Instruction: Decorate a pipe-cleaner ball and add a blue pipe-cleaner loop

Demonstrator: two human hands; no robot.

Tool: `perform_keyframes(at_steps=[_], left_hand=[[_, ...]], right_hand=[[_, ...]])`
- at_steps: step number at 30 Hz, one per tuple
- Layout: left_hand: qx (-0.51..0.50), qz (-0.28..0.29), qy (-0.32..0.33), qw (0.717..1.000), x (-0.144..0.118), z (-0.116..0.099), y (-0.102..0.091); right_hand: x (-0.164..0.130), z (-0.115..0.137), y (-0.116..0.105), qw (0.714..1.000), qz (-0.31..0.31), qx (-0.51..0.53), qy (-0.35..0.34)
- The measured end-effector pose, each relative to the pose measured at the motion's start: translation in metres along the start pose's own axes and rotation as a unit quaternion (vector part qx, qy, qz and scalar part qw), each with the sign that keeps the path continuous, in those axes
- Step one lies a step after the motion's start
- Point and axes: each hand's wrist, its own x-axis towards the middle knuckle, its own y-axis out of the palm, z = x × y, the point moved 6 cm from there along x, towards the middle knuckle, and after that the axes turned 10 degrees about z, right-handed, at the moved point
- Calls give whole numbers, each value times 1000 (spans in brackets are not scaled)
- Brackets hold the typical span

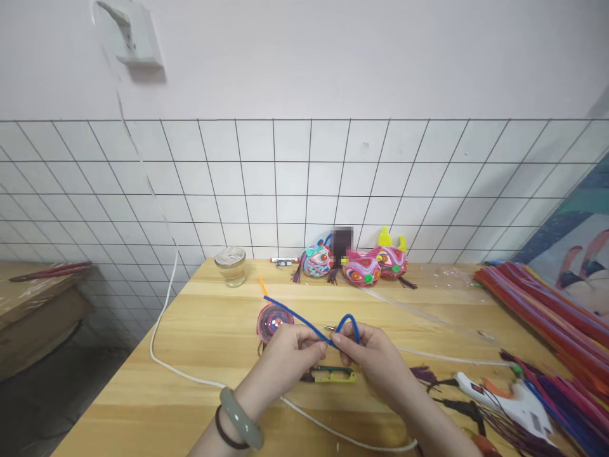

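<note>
2-handedly pinching a blue pipe cleaner (302, 318) in left-hand grip (292, 350) and right-hand grip (373, 351), with long axis aslant, straight end forward-left of the left, loop at the right.

"What's at the back left corner of the wooden surface (143, 409)?"
"A drinking glass (230, 270)."
"And by the back edge?"
"A marker pen (284, 261). High on the wall (309, 57), left of that corner, a plug (114, 13) sits in a socket (143, 44)."

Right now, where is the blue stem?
In the head view, the blue stem is at lower middle, held in the fingertips of the left hand and right hand, its straight end near the orange strip.
</note>
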Motion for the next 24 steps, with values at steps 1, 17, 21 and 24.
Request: perform_keyframes(at_steps=[1,17,21,24], left_hand=[[-2,5,0,1000,-1,-1,1],[-2,-30,-31,999,1,1,-5],[9,-42,-31,999,2,3,-6],[16,-46,-27,998,2,4,-7]], right_hand=[[0,0,0,1000,-2,-3,0],[1,-9,0,1000,9,28,-2],[2,-10,1,1000,15,25,2],[2,-12,2,1000,21,21,10]])
